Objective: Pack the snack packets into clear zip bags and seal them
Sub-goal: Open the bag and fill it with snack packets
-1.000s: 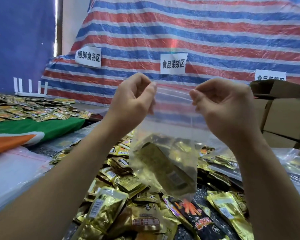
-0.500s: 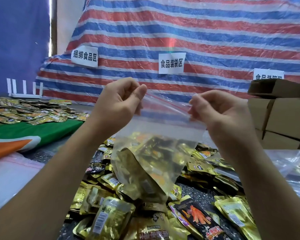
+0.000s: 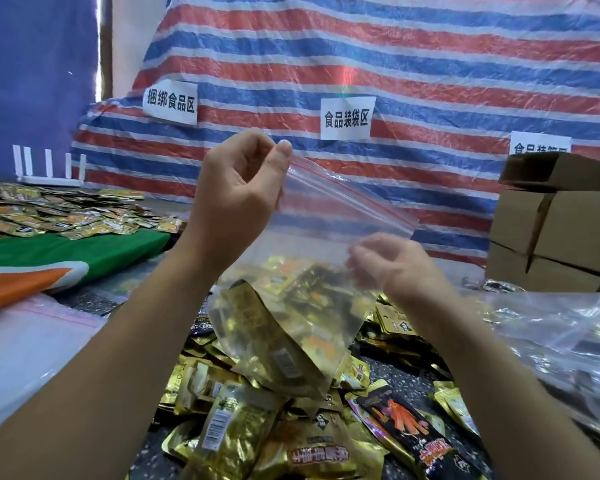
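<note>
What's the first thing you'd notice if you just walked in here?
Right in the middle, a clear zip bag with gold packets inside hangs from the left hand, which pinches its top corner, while the right hand sits lower beside it. Below lies a shiny heap of gold snack packets, and behind hangs a big red, white and blue striped tarp.

clear zip bag (image 3: 312, 258) held aloft, tilted, gold snack packet (image 3: 267, 337) inside

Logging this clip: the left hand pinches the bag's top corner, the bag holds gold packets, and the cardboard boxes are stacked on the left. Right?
Not quite. The head view shows the boxes stacked on the right, not the left. The rest holds: the left hand pinches the bag's top corner, and gold packets are inside.
</note>
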`<move>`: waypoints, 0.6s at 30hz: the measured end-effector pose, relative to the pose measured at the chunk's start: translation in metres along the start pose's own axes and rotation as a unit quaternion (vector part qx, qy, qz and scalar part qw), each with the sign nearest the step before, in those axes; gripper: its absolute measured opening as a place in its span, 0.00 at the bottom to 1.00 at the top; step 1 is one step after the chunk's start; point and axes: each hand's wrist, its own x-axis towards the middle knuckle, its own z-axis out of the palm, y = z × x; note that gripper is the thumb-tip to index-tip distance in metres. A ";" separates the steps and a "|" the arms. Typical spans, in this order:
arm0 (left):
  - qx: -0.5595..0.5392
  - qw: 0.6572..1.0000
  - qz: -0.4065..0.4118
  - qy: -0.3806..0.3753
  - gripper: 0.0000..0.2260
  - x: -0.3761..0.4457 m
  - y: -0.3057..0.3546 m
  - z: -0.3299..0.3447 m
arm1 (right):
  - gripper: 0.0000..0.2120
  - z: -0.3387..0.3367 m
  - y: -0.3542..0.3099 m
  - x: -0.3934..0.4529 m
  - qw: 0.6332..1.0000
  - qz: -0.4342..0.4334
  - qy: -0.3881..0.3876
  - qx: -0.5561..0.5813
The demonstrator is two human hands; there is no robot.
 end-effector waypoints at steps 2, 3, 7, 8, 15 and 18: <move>-0.005 1.000 0.001 0.004 0.14 0.000 0.001 0.000 | 0.05 0.013 0.008 0.003 0.996 -0.038 -0.023 -0.081; -0.007 1.000 0.003 0.005 0.14 0.001 0.001 0.000 | 0.05 0.020 0.012 0.006 0.989 -0.057 -0.036 -0.129; -0.012 1.000 0.008 0.009 0.14 0.002 0.000 -0.001 | 0.13 0.050 0.023 0.021 0.934 -0.118 -0.147 -0.302; -0.014 1.000 0.009 0.009 0.14 0.002 -0.001 -0.001 | 0.15 0.055 0.024 0.024 0.919 -0.118 -0.183 -0.329; -0.026 0.999 0.014 0.014 0.15 0.003 -0.002 -0.002 | 0.15 0.088 0.027 0.024 0.828 -0.149 -0.345 -0.416; -0.034 0.999 0.013 0.011 0.15 0.002 0.000 -0.001 | 0.17 0.091 0.028 0.026 0.829 -0.146 -0.351 -0.410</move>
